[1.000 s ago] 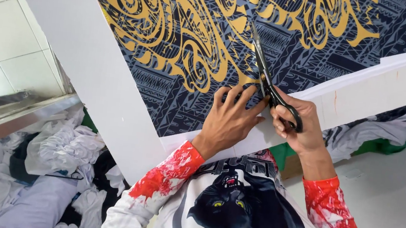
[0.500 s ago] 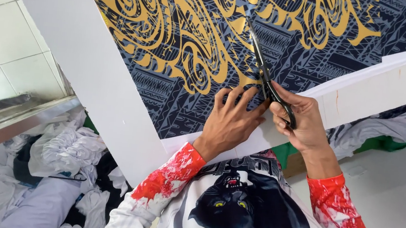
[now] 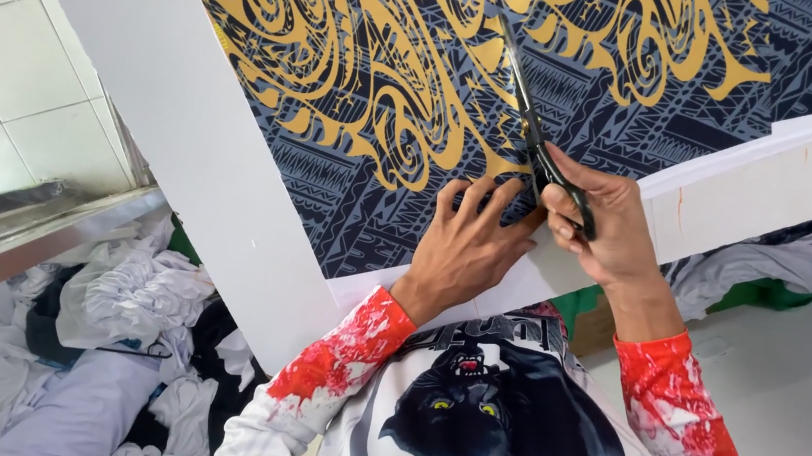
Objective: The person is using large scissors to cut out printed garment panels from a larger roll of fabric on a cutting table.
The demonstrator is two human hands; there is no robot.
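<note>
The right hand [image 3: 607, 229] has its fingers closed through the handles of the black scissors [image 3: 536, 141]; the blades extend away from those fingers over the patterned fabric [image 3: 361, 83], and how far apart they stand appears slight but cannot be told. The left hand [image 3: 469, 250] lies flat, fingers spread and holding nothing, pressing the fabric just beside the scissors. The fabric lies on the white counter [image 3: 185, 134]. Crumpled white cloths [image 3: 104, 327] lie on the floor, well apart from both hands.
</note>
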